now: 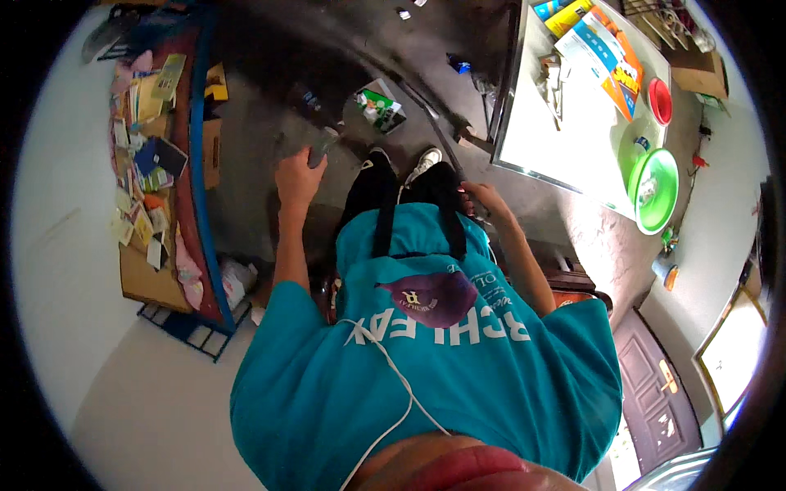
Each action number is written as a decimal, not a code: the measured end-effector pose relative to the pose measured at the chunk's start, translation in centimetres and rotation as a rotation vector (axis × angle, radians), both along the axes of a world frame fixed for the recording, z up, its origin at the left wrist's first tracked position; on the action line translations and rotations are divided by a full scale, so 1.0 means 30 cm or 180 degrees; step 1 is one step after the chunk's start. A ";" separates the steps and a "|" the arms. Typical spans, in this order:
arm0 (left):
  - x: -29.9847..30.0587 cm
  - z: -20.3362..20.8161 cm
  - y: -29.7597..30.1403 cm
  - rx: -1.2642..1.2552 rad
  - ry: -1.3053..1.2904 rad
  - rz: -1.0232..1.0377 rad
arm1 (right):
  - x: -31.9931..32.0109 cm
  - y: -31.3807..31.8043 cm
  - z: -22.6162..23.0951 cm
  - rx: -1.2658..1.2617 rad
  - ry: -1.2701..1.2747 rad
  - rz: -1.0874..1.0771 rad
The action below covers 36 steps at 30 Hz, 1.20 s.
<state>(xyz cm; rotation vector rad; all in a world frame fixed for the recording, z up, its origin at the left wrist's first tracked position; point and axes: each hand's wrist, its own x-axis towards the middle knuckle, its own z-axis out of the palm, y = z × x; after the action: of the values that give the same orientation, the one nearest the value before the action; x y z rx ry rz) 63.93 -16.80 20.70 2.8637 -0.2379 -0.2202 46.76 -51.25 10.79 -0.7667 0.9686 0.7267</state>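
Gripping dark pole at 1 o'clock with right hand at 2. Holding left hand half-curled at 10; can't tell if gripping anything. Have open box at 12.

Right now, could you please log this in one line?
left hand: extended, grip unclear; right hand: beside right leg, grip unclear; floor: open box; table: orange package
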 end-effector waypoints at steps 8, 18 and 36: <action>-0.333 0.006 0.107 -0.0065 0.0209 -0.0131 | -0.250 0.033 0.032 -0.0245 0.0163 0.0295; -0.539 0.084 0.151 -0.0925 0.1454 -0.0482 | -0.763 0.108 0.176 -0.0583 0.0069 -0.0320; -0.880 0.002 -0.583 -0.1148 0.1801 -0.1945 | -1.448 -0.052 0.237 -0.1179 0.0569 -0.2604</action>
<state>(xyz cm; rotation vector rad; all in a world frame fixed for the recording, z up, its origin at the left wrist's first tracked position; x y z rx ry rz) 37.54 -34.30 20.75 2.1849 -0.9138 -0.9647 3.33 -52.79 17.89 -0.5463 1.4698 -0.1068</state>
